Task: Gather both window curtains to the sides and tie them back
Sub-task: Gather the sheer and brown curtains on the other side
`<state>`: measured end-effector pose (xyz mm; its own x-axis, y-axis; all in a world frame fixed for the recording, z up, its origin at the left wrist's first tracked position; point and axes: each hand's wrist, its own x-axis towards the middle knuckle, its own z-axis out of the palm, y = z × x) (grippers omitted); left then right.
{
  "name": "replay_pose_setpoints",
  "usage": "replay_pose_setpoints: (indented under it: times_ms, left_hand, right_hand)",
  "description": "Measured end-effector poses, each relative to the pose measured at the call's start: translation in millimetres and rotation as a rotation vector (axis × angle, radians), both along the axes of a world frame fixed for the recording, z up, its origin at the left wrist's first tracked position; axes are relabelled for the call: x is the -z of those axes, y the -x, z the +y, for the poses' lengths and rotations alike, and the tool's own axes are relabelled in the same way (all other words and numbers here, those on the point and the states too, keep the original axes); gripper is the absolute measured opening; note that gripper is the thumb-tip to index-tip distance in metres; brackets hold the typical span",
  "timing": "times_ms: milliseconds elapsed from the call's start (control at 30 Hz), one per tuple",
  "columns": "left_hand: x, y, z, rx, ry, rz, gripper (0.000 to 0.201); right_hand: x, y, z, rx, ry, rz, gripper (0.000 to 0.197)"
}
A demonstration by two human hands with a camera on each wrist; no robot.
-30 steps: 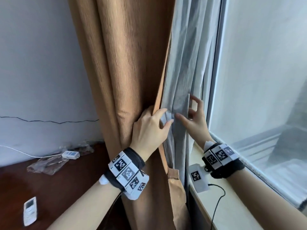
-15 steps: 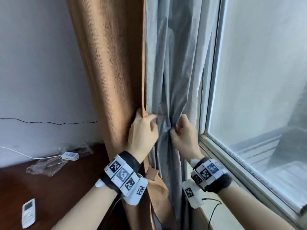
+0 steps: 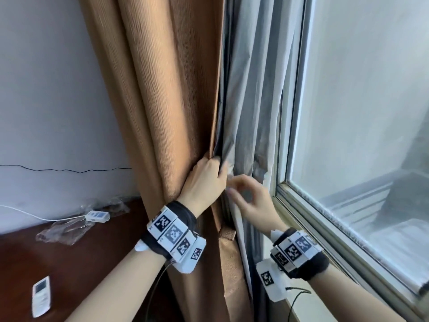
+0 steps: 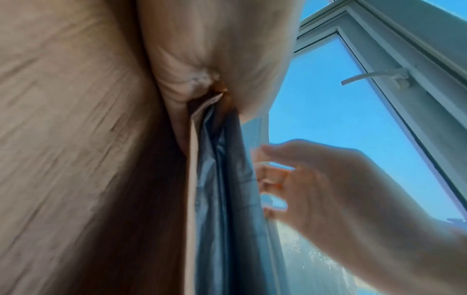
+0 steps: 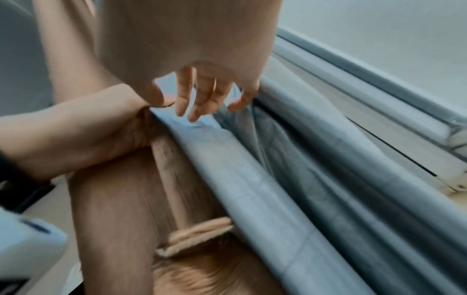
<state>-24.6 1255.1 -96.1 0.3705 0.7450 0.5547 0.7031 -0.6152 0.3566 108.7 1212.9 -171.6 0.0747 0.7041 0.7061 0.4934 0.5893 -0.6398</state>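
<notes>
A brown curtain (image 3: 162, 101) with a grey lining (image 3: 250, 112) hangs bunched beside the window. My left hand (image 3: 204, 180) grips the gathered folds at about sill height, fingers curled round the brown edge and the grey cloth. My right hand (image 3: 248, 198) is just to its right, blurred, with its fingers loosely spread. In the right wrist view its fingertips (image 5: 192, 111) brush the grey lining (image 5: 303, 179) and hold nothing. A tan fabric band (image 5: 197, 235) lies on the curtain below the hands, also seen as a tab (image 3: 226, 233).
The window pane (image 3: 359, 112) and its frame fill the right, with a pale sill (image 3: 308, 307) under my right forearm. On the left a dark wooden table (image 3: 81, 263) carries a white remote (image 3: 41, 296), a white adapter (image 3: 97, 216) with its cable, and crumpled plastic.
My right hand has let go of the grey lining it pinched and opened beside it. My left hand keeps its grip on the bunched curtain.
</notes>
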Motion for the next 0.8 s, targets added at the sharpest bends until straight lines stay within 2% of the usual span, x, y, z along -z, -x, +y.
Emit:
replay_pose_setpoints:
  times_ms: [67, 100, 167, 233, 300, 367, 433, 467, 533, 633, 800]
  left_hand:
    - [4, 4, 4, 0.021, -0.005, -0.004, 0.039]
    - [6, 5, 5, 0.02, -0.004, -0.01, 0.039]
    - [9, 3, 2, 0.004, -0.007, -0.017, 0.038]
    - [11, -3, -1, -0.011, -0.029, -0.003, 0.035]
    - [12, -8, -5, -0.026, -0.035, 0.002, 0.033]
    - [13, -11, -8, -0.05, -0.027, -0.009, 0.032]
    - [13, -13, -9, -0.069, -0.037, -0.001, 0.031]
    - [12, -14, -10, -0.076, -0.04, 0.007, 0.031]
    - [12, -16, -9, -0.091, -0.033, 0.007, 0.031]
    - [12, -19, -8, -0.109, -0.021, 0.002, 0.03]
    - [11, -17, -1, -0.125, -0.017, -0.009, 0.029]
  right_hand:
    - [-2, -11, 1, 0.153, -0.11, 0.108, 0.009]
    - [-3, -17, 4, 0.252, -0.12, 0.175, 0.016]
    - [-4, -28, 15, 0.352, -0.015, 0.272, 0.044]
    - [-7, -34, 26, 0.36, 0.134, 0.291, 0.07]
    - [-10, -39, 32, 0.364, 0.216, 0.303, 0.081]
    - [-15, -40, 34, 0.355, 0.253, 0.334, 0.072]
    - [-17, -37, 34, 0.337, 0.197, 0.307, 0.046]
    - [-17, -35, 33, 0.328, 0.166, 0.292, 0.042]
    - [-16, -31, 34, 0.297, 0.151, 0.268, 0.043]
    - [-16, -30, 40, 0.339, 0.21, 0.149, 0.033]
    - [-19, -30, 45, 0.336, 0.189, 0.075, 0.021]
